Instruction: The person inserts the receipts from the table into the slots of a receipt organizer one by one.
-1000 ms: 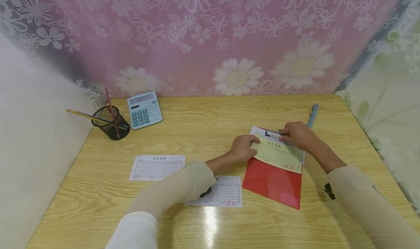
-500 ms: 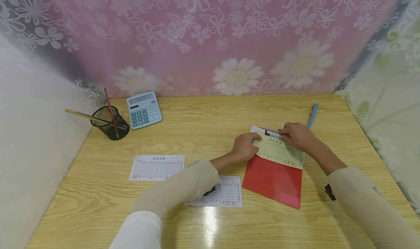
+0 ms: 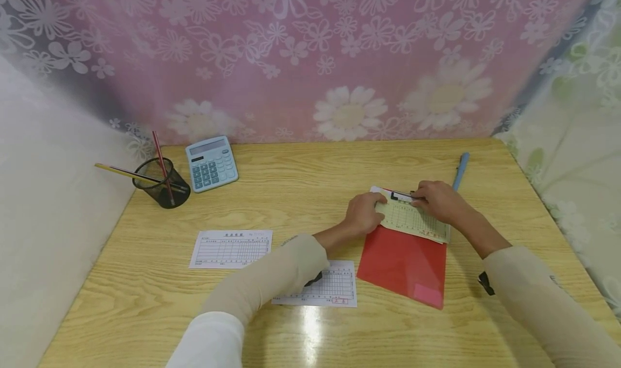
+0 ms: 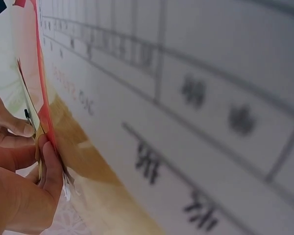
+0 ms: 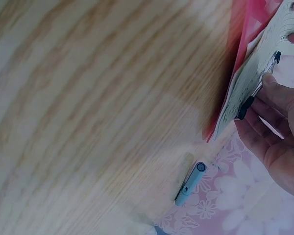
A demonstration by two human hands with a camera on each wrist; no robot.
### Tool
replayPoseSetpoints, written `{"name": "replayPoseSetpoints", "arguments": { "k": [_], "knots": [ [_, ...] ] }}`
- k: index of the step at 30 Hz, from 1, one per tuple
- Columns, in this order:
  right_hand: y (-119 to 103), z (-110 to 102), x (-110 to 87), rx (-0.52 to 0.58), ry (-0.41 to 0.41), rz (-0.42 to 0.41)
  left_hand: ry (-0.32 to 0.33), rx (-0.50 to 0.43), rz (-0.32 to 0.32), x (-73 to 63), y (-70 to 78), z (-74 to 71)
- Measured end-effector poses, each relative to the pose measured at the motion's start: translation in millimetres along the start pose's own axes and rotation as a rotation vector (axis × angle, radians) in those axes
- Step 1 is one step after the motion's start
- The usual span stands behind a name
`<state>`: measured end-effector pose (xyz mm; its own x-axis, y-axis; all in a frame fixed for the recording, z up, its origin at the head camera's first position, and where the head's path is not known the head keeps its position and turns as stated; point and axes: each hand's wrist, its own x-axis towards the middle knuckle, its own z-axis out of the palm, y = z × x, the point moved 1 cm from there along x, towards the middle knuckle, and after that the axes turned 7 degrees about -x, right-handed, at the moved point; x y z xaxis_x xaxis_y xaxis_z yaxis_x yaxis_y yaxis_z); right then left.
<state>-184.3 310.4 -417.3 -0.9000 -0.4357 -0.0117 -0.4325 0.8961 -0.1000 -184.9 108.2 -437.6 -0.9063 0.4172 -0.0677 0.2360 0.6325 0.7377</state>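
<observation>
A red clipboard (image 3: 401, 265) lies on the table at right, with a metal clip (image 3: 401, 196) at its far end. Over its upper part is a yellow receipt form (image 3: 412, 220), and the edge of a white sheet (image 3: 378, 191) shows beneath. My left hand (image 3: 361, 215) pinches the yellow form's left edge between thumb and fingers; the left wrist view shows this hand (image 4: 27, 191) at the board's edge. With thumb and fingers my right hand (image 3: 442, 202) grips the clip; in the right wrist view the thumb presses its metal bar (image 5: 258, 89).
Two white receipt forms (image 3: 230, 248) lie left of the clipboard, one partly under my left sleeve. At the back left stand a mesh pen cup (image 3: 167, 194) with pencils and a blue calculator (image 3: 212, 164). A blue pen (image 3: 461, 171) lies beyond my right hand.
The yellow form has slid away from me, up toward the clip, baring more of the red board. My left hand shifted slightly with it; my right hand stays at the clip.
</observation>
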Motion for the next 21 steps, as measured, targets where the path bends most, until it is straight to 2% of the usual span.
{"name": "replayPoseSetpoints", "arguments": {
  "k": [14,21],
  "knots": [
    [-3.6,0.6,-1.0,-0.006,-0.004,0.007,0.015,0.059,0.031,6.6,-0.3,0.1],
    [-5.0,3.8,-1.8,-0.04,0.006,0.015,-0.023,0.089,0.073,4.9,-2.5,-5.6]
  ]
}}
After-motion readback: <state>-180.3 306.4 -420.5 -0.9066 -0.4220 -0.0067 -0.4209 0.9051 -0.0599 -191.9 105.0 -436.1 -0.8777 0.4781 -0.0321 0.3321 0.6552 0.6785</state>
